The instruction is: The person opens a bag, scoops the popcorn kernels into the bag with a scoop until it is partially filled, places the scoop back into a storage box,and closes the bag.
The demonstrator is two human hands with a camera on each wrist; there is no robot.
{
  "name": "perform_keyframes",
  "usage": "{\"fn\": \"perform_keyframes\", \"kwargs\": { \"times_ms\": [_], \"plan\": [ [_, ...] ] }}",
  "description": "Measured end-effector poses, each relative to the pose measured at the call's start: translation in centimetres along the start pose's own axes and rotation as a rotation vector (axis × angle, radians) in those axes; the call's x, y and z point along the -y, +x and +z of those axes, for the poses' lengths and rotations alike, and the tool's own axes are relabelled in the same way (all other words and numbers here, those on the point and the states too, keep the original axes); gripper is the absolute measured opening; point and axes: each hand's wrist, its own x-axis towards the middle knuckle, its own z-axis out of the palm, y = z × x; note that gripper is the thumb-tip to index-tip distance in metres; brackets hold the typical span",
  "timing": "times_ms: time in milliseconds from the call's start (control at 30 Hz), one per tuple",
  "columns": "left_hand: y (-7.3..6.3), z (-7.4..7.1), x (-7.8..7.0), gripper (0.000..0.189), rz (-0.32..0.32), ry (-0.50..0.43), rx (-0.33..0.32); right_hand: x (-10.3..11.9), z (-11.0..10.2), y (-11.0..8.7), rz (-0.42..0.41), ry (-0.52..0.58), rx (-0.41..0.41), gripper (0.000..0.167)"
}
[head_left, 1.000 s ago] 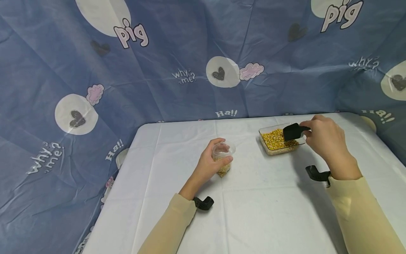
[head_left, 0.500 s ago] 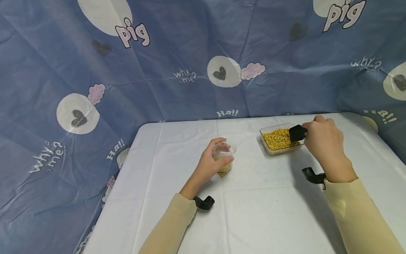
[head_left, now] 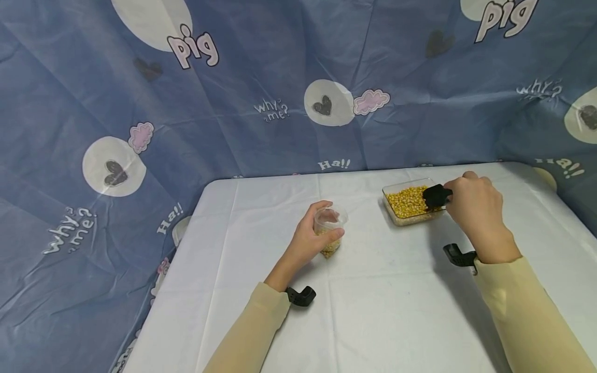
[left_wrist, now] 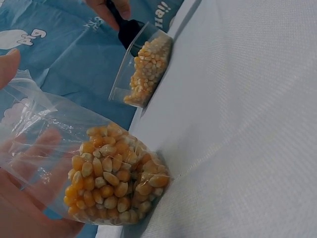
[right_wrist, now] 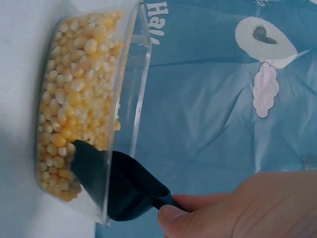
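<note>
Toward the far right corner of the table (head_left: 373,311), just in from the far edge, a clear container (head_left: 406,221) of corn kernels (right_wrist: 79,74) is set down; into it a black scoop (right_wrist: 130,186) is dipped, its blade among the kernels, its handle pinched between thumb and finger of the right hand (head_left: 478,215); farther from that edge, and nearer the left edge, a clear bag (left_wrist: 74,114) partly filled with kernels is held roughly upright by the left hand (head_left: 308,238), thumb and fingers curved round its upper part, its base apparently rested on the cloth. The bag is judged light, slippery and limp above its load, best grasped just below the mouth; the scoop is judged stiff and best gripped by the handle, held level lest kernels be shed; the container, seemingly rigid and perhaps brittle, is best taken by opposite walls.
</note>
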Motion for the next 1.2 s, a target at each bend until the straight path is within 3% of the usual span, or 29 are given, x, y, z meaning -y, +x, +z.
{"fn": "perform_keyframes", "kwargs": {
  "times_ms": [333, 633, 1200],
  "plan": [
    [0.1, 0.1, 0.0, 0.061, -0.001, -0.001, -0.002, -1.6, 0.5, 0.7, -0.011, 0.068, 0.102, 0.027],
    [0.0, 0.1, 0.1, 0.06, -0.006, -0.002, 0.003, -3.6, 1.0, 1.4, 0.053, 0.158, 0.258, 0.034],
    [0.0, 0.1, -0.1, 0.059, -0.013, 0.002, -0.003, -4.7, 2.7, 2.0, 0.034, 0.246, 0.308, 0.039]
  ]
}}
